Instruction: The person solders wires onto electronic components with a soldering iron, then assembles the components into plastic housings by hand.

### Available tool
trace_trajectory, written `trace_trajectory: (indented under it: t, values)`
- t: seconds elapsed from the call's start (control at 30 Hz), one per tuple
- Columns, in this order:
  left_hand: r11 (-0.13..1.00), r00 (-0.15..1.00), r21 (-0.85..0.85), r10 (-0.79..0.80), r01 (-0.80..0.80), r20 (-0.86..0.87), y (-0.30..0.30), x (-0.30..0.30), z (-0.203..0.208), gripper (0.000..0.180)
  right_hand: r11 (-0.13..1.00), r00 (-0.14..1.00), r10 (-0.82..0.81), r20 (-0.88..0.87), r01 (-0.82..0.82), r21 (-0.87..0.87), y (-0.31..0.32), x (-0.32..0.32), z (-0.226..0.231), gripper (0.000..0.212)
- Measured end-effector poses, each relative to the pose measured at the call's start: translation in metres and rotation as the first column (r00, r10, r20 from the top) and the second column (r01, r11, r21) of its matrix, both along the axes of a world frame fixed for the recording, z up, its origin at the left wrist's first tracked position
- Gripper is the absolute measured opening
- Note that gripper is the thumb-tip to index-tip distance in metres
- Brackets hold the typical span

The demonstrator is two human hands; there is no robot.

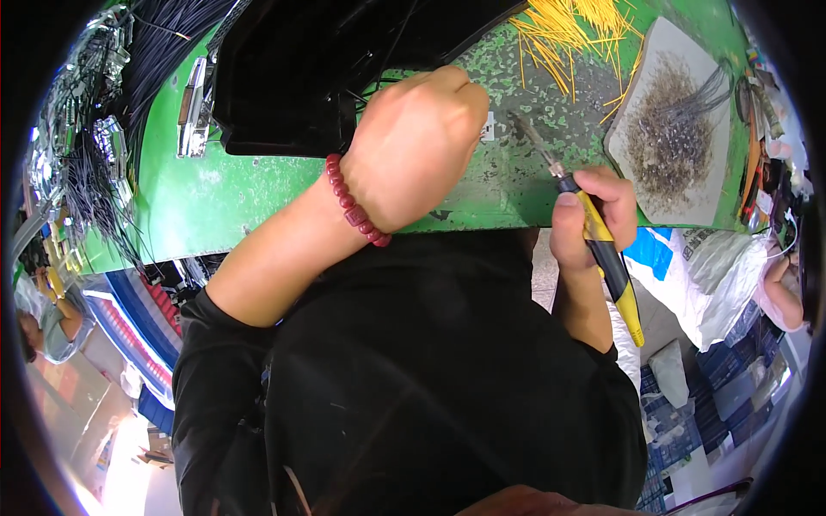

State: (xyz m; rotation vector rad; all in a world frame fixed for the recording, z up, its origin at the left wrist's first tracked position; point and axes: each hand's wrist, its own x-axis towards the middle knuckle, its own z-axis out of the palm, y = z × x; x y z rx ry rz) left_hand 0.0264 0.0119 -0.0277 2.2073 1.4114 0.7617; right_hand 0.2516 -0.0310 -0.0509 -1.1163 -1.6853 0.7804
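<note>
My left hand (422, 146) is closed, its back toward me and a red bead bracelet (346, 198) at the wrist. Its fingers curl under, so what they hold, if anything, is hidden. A small white piece (489, 126) shows beside its knuckles. With my right hand (594, 215) I grip a yellow-and-black soldering iron (613, 271). The iron's metal tip points up and left over the green worktable (237, 202), a short way right of my left hand.
A large black tray-like piece (284, 95) stands behind my left hand. Bundled black wires (159, 69) lie at the left, yellow tubes (551, 39) at the back. At the right, a pale board (688, 193) carries dark crumbs and thin grey wires. Another person's arm (781, 292) shows at the right edge.
</note>
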Motion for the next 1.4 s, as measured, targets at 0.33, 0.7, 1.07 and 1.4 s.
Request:
trace_trajectory:
  t: [0.33, 0.7, 1.07, 1.4]
  values:
    - [0.998, 0.997, -0.061, 0.000, -0.005, -0.074, 0.002, 0.000, 0.003, 0.006, 0.997, 0.982, -0.064, -0.180, 0.053, -0.065, 0.006, 0.002, 0.008, 0.021]
    - [0.998, 1.000, -0.062, 0.025, -0.026, -0.008, 0.001, 0.002, 0.000, 0.005, 0.991, 0.931, -0.069, -0.359, 0.021, -0.134, 0.012, 0.009, 0.009, 0.023]
    - [1.000, 0.997, -0.025, 0.019, -0.017, 0.070, -0.001, 0.001, -0.003, 0.006, 0.989, 0.965, -0.053, -0.259, 0.015, -0.144, -0.003, 0.000, 0.001, 0.028]
    - [1.000, 0.998, -0.013, 0.024, -0.023, 0.059, -0.001, 0.000, -0.002, 0.008, 0.986, 0.995, 0.087, 0.042, -0.092, 0.142, -0.011, -0.011, -0.005, 0.030]
